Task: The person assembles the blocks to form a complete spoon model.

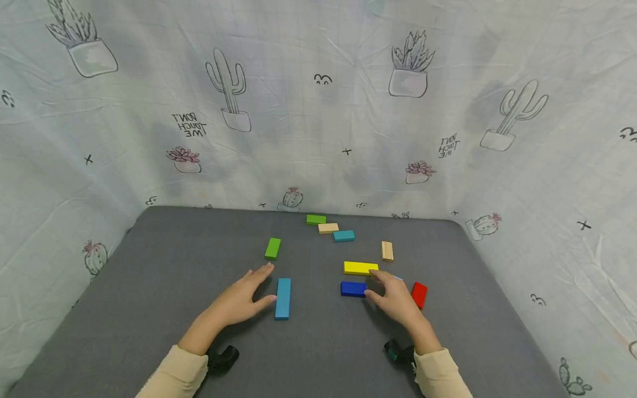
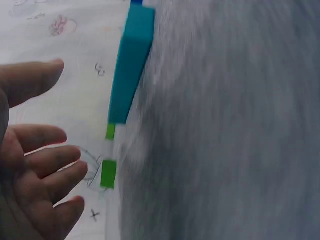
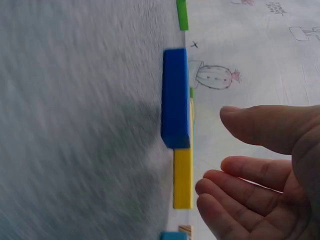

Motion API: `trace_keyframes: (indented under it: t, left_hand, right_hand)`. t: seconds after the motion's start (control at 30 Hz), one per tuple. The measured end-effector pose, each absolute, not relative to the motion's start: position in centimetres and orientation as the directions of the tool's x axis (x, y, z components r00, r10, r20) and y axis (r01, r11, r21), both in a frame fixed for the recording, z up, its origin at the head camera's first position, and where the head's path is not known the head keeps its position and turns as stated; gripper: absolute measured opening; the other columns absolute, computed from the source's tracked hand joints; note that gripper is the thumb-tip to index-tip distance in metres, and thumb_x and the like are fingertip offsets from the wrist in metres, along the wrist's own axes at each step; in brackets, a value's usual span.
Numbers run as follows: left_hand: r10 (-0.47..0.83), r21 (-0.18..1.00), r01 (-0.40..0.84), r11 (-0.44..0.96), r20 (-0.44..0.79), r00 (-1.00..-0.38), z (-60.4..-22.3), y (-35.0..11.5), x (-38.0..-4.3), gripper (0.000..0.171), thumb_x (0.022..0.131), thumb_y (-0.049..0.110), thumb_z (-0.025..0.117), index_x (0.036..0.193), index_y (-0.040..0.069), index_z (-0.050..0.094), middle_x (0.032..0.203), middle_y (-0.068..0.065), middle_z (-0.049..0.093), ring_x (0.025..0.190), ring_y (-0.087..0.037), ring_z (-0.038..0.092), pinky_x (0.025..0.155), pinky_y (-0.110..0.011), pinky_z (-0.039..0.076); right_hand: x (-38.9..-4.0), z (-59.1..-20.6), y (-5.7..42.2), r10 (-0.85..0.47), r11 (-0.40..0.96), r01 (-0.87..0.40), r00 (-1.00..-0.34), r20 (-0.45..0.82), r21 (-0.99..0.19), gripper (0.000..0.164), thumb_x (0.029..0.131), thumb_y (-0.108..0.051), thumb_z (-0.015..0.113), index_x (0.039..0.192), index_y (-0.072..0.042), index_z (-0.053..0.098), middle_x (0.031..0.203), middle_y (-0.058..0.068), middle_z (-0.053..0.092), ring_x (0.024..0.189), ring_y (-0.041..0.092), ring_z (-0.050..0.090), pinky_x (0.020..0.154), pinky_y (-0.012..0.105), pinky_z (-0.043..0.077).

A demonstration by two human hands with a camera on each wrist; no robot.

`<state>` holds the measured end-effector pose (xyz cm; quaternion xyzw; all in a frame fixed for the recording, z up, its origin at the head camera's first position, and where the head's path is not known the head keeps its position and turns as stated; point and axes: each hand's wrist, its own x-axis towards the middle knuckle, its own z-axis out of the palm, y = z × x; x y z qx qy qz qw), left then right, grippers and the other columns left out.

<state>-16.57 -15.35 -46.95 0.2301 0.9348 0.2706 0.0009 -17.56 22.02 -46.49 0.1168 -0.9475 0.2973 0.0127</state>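
My left hand (image 1: 239, 301) hovers just left of a long light blue block (image 1: 282, 299), fingers extended and thumb apart, holding nothing. The left wrist view shows that block (image 2: 131, 65) beyond the spread thumb and fingers. Over on the right, my right hand (image 1: 395, 298) is above the table, its thumb near the right end of a dark blue block (image 1: 352, 289) and its fingertips near a yellow block (image 1: 359, 268). Its palm is bare in the right wrist view, with the dark blue block (image 3: 175, 95) apart from the thumb. Another light blue block (image 3: 173, 235) is mostly hidden in the head view.
A red block (image 1: 419, 294) lies right of my right hand. Farther back are a wooden block (image 1: 387, 251), a teal block (image 1: 344, 236), a pale block (image 1: 328, 228) and two green blocks (image 1: 272, 249). Patterned cloth (image 1: 318, 110) surrounds the grey table (image 1: 189, 260).
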Motion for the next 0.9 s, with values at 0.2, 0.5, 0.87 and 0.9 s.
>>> trace_keyframes:
  t: [0.2, 0.5, 0.87, 0.9]
  left_hand:
    - [0.474, 0.653, 0.385, 0.652, 0.045, -0.879, -47.5, -14.9, -16.7, 0.076, 0.09, 0.044, 0.06, 0.149, 0.006, 0.03, 0.152, -0.016, 0.032, 0.134, -0.053, 0.028, 0.106, -0.062, 0.029]
    - [0.492, 0.709, 0.372, 0.599, 0.04, -0.87, -48.9, -14.7, -16.7, 0.082, 0.087, 0.044, 0.066, 0.149, 0.006, 0.029, 0.152, -0.016, 0.032, 0.134, -0.054, 0.025, 0.106, -0.064, 0.028]
    - [0.528, 0.727, 0.384, 0.57, 0.034, -0.849, -50.2, -14.7, -16.8, 0.092, 0.078, 0.05, 0.072, 0.149, 0.009, 0.031, 0.155, -0.01, 0.028, 0.14, -0.048, 0.018, 0.108, -0.066, 0.021]
    - [0.531, 0.723, 0.385, 0.573, 0.029, -0.847, -50.1, -14.7, -16.8, 0.093, 0.078, 0.051, 0.072, 0.149, 0.009, 0.031, 0.155, -0.009, 0.027, 0.14, -0.048, 0.017, 0.107, -0.067, 0.021]
  right_hand:
    - [-17.4, -47.5, 21.4, -0.201, 0.74, -0.203, -0.977, 0.076, -0.641, 0.05, 0.082, -0.015, 0.074, 0.127, -0.003, 0.058, 0.123, 0.013, 0.063, 0.105, 0.029, 0.064, 0.089, 0.043, 0.053]
    - [-17.3, -48.4, 21.0, -0.207, 0.717, -0.194, -0.976, 0.061, -0.67, 0.048, 0.082, -0.012, 0.074, 0.127, -0.002, 0.059, 0.127, 0.014, 0.06, 0.106, 0.028, 0.063, 0.089, 0.041, 0.052]
    - [-17.3, -49.2, 21.3, -0.208, 0.72, -0.216, -0.974, 0.092, -0.659, 0.043, 0.083, -0.005, 0.07, 0.125, -0.003, 0.061, 0.125, 0.014, 0.059, 0.106, 0.027, 0.062, 0.09, 0.041, 0.052]
    - [-17.2, -49.2, 21.3, -0.206, 0.719, -0.218, -0.974, 0.098, -0.66, 0.041, 0.084, -0.005, 0.07, 0.124, -0.003, 0.061, 0.124, 0.014, 0.06, 0.105, 0.027, 0.063, 0.089, 0.041, 0.052]
